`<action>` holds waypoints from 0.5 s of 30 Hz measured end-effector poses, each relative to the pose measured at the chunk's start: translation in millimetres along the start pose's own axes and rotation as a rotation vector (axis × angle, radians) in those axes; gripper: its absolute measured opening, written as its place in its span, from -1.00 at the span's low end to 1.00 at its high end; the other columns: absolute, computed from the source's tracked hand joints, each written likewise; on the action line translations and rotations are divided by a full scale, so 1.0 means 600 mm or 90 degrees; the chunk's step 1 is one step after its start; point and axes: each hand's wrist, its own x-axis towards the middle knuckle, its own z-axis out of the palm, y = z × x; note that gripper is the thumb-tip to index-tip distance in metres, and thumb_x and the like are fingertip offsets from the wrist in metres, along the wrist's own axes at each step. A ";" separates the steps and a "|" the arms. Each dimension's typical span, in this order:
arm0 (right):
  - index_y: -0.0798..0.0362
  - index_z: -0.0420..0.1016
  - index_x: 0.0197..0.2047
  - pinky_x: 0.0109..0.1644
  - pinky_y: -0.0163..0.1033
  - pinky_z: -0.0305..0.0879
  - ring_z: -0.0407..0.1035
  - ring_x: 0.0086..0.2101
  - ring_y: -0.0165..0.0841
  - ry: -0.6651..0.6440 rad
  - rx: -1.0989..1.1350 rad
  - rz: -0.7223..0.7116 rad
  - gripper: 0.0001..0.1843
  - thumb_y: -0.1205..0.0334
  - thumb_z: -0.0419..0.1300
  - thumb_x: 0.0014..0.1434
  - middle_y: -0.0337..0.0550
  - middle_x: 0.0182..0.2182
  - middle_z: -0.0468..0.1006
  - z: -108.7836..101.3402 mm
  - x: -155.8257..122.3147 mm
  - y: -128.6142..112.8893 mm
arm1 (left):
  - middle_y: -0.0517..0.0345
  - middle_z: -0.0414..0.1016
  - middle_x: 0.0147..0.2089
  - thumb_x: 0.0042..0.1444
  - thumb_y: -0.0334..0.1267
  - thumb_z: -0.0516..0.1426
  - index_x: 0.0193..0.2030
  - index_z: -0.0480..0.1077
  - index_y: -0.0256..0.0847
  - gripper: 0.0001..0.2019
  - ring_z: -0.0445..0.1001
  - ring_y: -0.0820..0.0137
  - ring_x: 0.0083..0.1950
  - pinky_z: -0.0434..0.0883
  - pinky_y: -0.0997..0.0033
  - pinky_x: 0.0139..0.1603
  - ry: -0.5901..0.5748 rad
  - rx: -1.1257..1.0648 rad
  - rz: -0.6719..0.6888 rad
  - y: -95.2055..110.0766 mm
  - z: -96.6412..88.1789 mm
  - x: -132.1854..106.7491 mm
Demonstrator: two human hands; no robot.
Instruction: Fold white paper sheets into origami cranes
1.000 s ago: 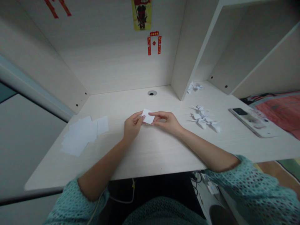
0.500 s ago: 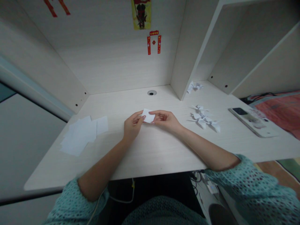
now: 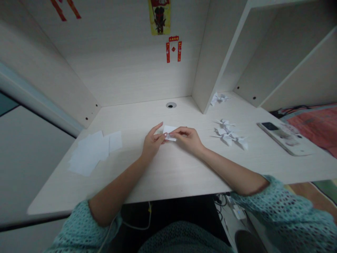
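Note:
A small folded square of white paper (image 3: 170, 129) is held between my two hands, just above the desk. My left hand (image 3: 153, 141) pinches its lower left part between thumb and fingers, with the index finger raised off it. From the other side, my right hand (image 3: 190, 138) has its thumb and index fingertips closed on the paper's face, near the left thumb. Fingers cover part of the paper's lower edge. Several folded white paper cranes (image 3: 228, 134) lie on the desk to the right of my right hand.
Loose white paper sheets (image 3: 88, 153) lie spread on the desk (image 3: 163, 175) at the left. A phone (image 3: 284, 138) rests at the right. More paper cranes (image 3: 219, 98) sit behind the upright divider (image 3: 214, 59). A round cable hole (image 3: 171, 105) is near the back panel.
My right thumb and index finger have moved from the paper's right edge onto its face. The left index finger has lifted, and both hands have shifted slightly right with the paper.

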 end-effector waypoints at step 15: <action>-0.04 0.58 -0.40 -0.20 -0.18 0.31 0.43 -0.36 -0.31 0.049 -0.105 -0.085 -0.82 0.06 0.25 0.01 -0.17 -0.40 0.59 0.007 -0.012 -0.018 | 0.17 0.55 -0.40 -0.03 -0.14 0.20 0.10 0.27 -0.18 -0.48 0.49 0.45 -0.42 0.41 0.47 -0.35 0.090 -0.004 0.029 0.014 0.008 -0.005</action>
